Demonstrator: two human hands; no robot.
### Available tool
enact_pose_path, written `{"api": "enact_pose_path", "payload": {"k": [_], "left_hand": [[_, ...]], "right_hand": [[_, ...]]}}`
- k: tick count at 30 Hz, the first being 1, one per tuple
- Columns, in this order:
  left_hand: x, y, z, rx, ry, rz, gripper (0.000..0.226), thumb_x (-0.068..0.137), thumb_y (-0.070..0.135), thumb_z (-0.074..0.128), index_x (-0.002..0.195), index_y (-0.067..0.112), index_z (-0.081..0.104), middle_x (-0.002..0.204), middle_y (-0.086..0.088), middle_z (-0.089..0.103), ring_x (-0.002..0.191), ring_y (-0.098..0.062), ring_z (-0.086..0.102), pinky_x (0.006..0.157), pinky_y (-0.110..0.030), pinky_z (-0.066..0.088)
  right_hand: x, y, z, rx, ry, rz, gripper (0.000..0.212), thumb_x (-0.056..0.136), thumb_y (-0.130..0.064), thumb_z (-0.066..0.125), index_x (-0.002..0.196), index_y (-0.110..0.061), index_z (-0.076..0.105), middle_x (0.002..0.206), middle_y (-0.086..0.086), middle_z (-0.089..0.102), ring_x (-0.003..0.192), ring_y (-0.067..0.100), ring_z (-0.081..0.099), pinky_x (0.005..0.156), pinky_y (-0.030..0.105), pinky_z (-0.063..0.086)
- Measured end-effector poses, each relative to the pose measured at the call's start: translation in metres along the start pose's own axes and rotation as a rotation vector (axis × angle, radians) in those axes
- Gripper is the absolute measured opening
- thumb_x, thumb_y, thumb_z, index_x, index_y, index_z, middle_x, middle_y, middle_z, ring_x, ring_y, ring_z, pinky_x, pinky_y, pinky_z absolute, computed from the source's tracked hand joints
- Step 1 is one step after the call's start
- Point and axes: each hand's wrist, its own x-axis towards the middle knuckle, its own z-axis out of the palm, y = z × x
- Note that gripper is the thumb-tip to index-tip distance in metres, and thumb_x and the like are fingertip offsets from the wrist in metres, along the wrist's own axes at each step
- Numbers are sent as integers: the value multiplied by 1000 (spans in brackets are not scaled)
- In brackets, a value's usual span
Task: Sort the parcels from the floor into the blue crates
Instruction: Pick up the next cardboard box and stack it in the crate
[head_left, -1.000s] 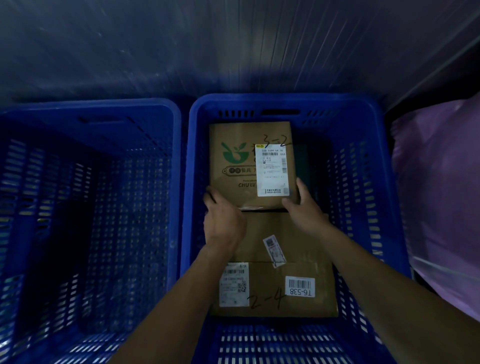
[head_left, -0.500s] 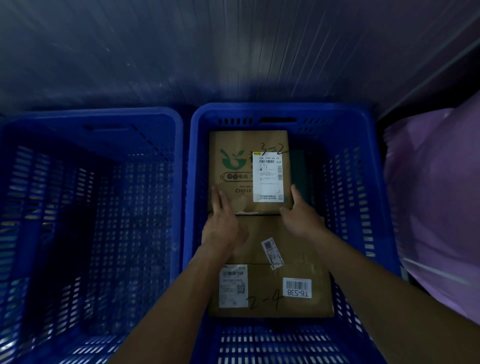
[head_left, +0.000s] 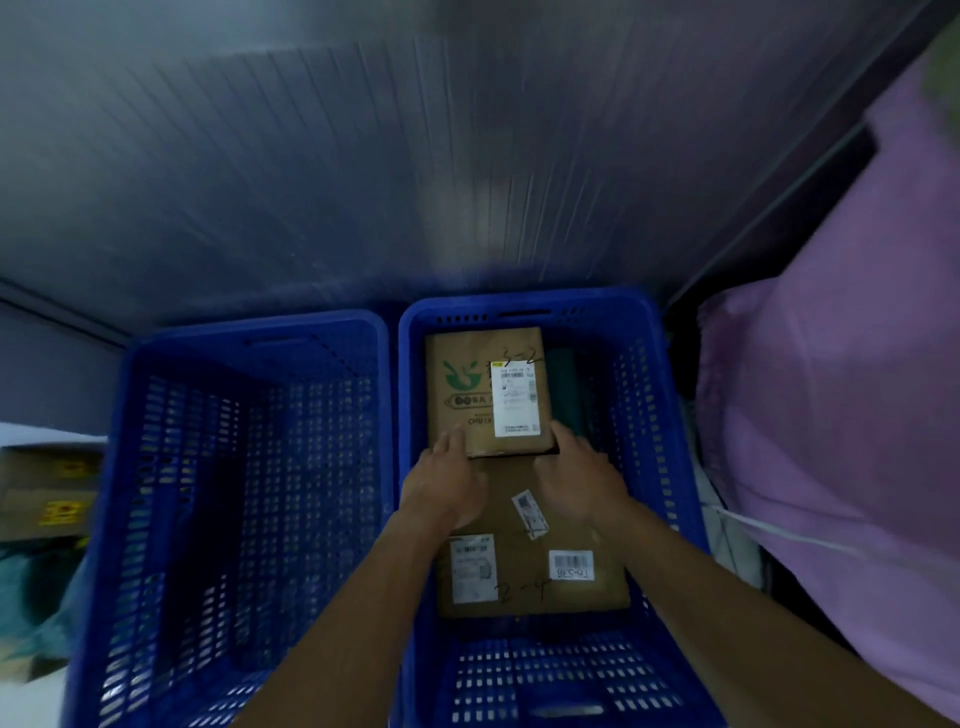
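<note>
Two blue crates stand side by side. The left crate (head_left: 249, 338) holds no parcel that I can see. In the right crate (head_left: 519, 306) lie two brown cardboard parcels. The far parcel (head_left: 467, 395) has a green logo, a white label and "3-2" written on it. The near parcel (head_left: 530, 587), marked "2-4", carries several labels. My left hand (head_left: 441, 488) touches the far parcel's near left corner with its fingers stretched out. My right hand (head_left: 579, 475) rests against its near right corner. Both hands lie over the near parcel.
A dark green item (head_left: 563, 384) sits beside the far parcel inside the right crate. A big purple sack (head_left: 831, 415) presses against that crate's right side. A cardboard box with yellow stickers (head_left: 47, 493) and a teal bag (head_left: 31, 597) lie left of the crates. A ribbed wall stands behind.
My hands went from gripping the far parcel's near edge to lying loosely at its corners. The parcel slid toward the crate's far wall. My view pulled back and tilted up.
</note>
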Motion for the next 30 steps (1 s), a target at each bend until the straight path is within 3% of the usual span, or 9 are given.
{"api": "enact_pose_path", "payload": {"k": [3, 6, 9, 12, 17, 20, 24, 27, 30], "left_hand": [[-49, 9, -28, -41, 7, 12, 71, 101, 31, 46, 161, 17, 11, 148, -13, 47, 131, -30, 47, 107, -43, 42], [-103, 8, -48, -94, -15, -8, 66, 101, 32, 48, 158, 16, 20, 138, -14, 55, 124, -30, 54, 102, -45, 47], [-153, -1, -62, -159, -38, -47, 71, 103, 35, 48, 161, 16, 11, 148, -15, 49, 131, -31, 50, 108, -42, 43], [-202, -16, -67, -245, -11, -91, 72, 104, 37, 47, 162, 16, 10, 153, -16, 44, 131, -32, 51, 109, -41, 43], [-277, -52, -75, -381, 53, -148, 67, 104, 37, 46, 161, 14, 18, 158, -13, 39, 139, -30, 44, 115, -38, 36], [-320, -77, -88, -450, 101, -188, 60, 104, 36, 46, 157, 15, 28, 152, -11, 47, 133, -29, 49, 106, -34, 40], [-383, -117, -111, -528, 183, -224, 56, 104, 38, 47, 154, 16, 35, 150, -8, 49, 131, -28, 51, 101, -34, 42], [-429, -156, -120, -539, 222, -226, 52, 104, 37, 47, 150, 14, 41, 147, -8, 52, 128, -29, 52, 98, -34, 42], [-476, -197, -124, -578, 272, -240, 44, 102, 35, 48, 141, 13, 51, 138, -8, 59, 119, -28, 57, 90, -32, 43]], "right_hand": [[-46, -19, -21, -25, -41, -12, 64, 107, -40, 37, 162, -28, 5, 154, 14, 37, 130, 31, 46, 102, 38, 40], [-90, -33, -39, -52, -70, -1, 65, 108, -40, 38, 162, -20, 8, 153, 18, 37, 131, 33, 47, 102, 37, 41], [-123, -50, -47, -114, -93, -13, 60, 106, -39, 40, 158, -14, 21, 144, 17, 45, 119, 31, 54, 95, 37, 44], [-151, -67, -44, -120, -121, -42, 38, 103, -35, 41, 133, -13, 46, 117, 8, 58, 91, 20, 57, 82, 38, 51], [-203, -105, -25, -197, -207, -104, 55, 105, -41, 39, 151, -10, 34, 149, 12, 44, 127, 29, 50, 101, 36, 43], [-240, -135, -13, -235, -309, -135, 63, 103, -46, 40, 156, -14, 27, 159, 8, 35, 140, 28, 40, 108, 36, 39], [-302, -186, 5, -232, -370, -180, 66, 104, -42, 45, 160, -16, 21, 161, 5, 33, 141, 26, 42, 110, 39, 39], [-344, -212, 31, -272, -386, -258, 64, 104, -44, 45, 158, -18, 24, 156, 5, 41, 128, 26, 55, 105, 43, 44], [-391, -247, 64, -279, -368, -265, 60, 105, -40, 47, 157, -18, 28, 155, 6, 42, 133, 27, 51, 105, 40, 41]]}}
